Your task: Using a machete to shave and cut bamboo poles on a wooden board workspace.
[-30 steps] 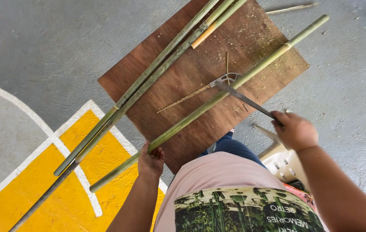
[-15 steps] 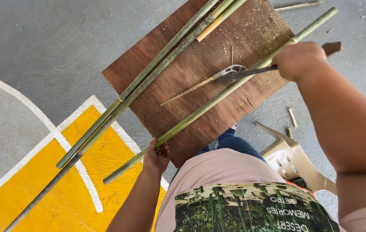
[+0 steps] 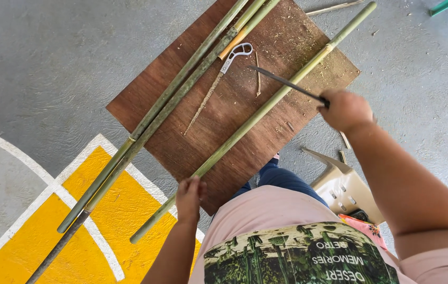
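Across the middle of the frame lies a brown rectangular plywood board point(image 3: 287, 42) on the grey concrete floor point(image 3: 50, 63), set at a slant, its near corner reaching down to the person's knees at lower centre and its right corner ending just left of the right hand. Bare floor opens wide at the upper left and along the right side, while a yellow painted floor patch with white border lines point(image 3: 18, 247) fills the lower left. A long green bamboo pole point(image 3: 255, 115) runs diagonally from the upper right over the board and past its lower edge, its near end lying on the yellow paint. The left hand point(image 3: 190, 197), at lower centre, comes up from a bent forearm and is closed around this pole just below the board's lower edge, knuckles toward the camera. The right hand point(image 3: 346, 109), at centre right, is raised on an extended arm and clenched on the handle of a dark long-bladed knife point(image 3: 287, 84), whose blade points up-left and crosses the pole; whether the edge touches it cannot be told. A bundle of thinner green bamboo poles point(image 3: 166, 108) lies parallel along the board's upper left edge and out over the paint. Between the bundle and the held pole rests a small handsaw with a pale grey handle point(image 3: 224, 71). A beige plastic stool point(image 3: 345, 186) stands at lower right, beside the person's leg.
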